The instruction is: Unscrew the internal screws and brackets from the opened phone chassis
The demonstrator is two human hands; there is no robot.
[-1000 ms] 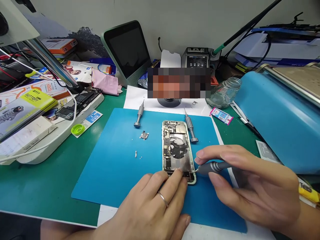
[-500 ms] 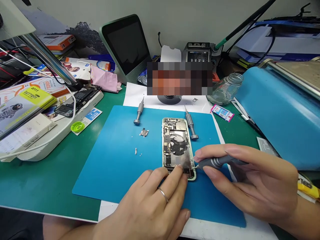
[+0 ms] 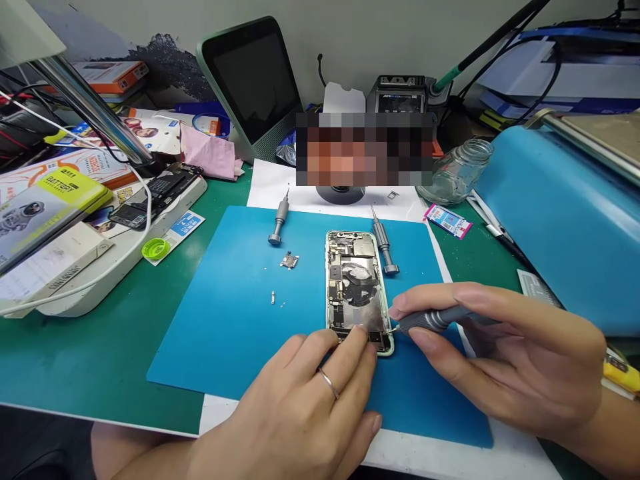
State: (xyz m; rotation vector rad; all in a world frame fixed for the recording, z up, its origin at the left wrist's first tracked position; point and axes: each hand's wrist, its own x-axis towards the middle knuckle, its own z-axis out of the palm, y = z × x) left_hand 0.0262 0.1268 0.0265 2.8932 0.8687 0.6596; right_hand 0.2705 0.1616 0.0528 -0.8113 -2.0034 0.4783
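Observation:
An opened phone (image 3: 356, 283) with bare circuit parts lies lengthwise on a blue work mat (image 3: 235, 313). My left hand (image 3: 305, 407), a ring on one finger, lies with fingers stretched flat, fingertips pressing the phone's near end. My right hand (image 3: 505, 357) pinches a grey screwdriver (image 3: 434, 320), its tip touching the phone's near right corner. Two more grey screwdrivers lie on the mat: one (image 3: 278, 225) to the far left of the phone, one (image 3: 384, 248) close along its right side.
A small metal part (image 3: 289, 261) and tiny screws (image 3: 273, 298) lie on the mat left of the phone. A glass jar (image 3: 456, 172), a dark-screened device (image 3: 253, 87), a soldering station (image 3: 403, 93), a blue machine (image 3: 560, 220) at right, boxes and a dismantled phone (image 3: 153, 193) at left.
The view has drifted slightly; both hands stay on the phone's near end, the screwdriver tip still at the same corner.

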